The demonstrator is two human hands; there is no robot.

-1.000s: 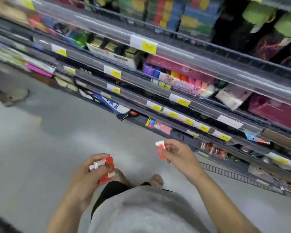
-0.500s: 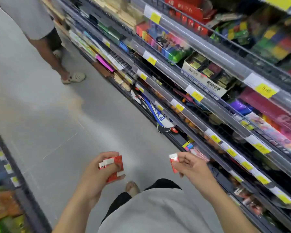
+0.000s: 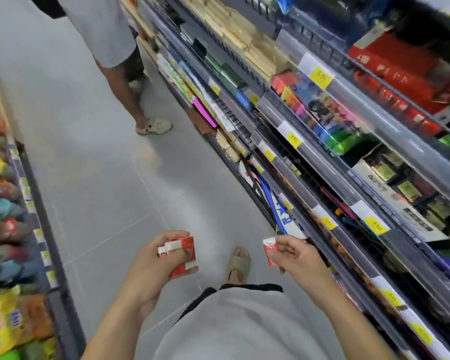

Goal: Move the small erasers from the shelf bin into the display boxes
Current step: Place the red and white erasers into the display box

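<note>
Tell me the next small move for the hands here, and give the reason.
Probably bring the right hand across and slip its single red-and-white eraser into the small red display box that the left hand holds. The two are level and apart over the aisle floor, the eraser is pinched at the fingertips, and white eraser ends already show at the box's top.

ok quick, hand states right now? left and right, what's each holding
Left hand: closed around a red-and-white box with small erasers sticking out the top.
Right hand: fingertips pinching a single red-and-white eraser.
</note>
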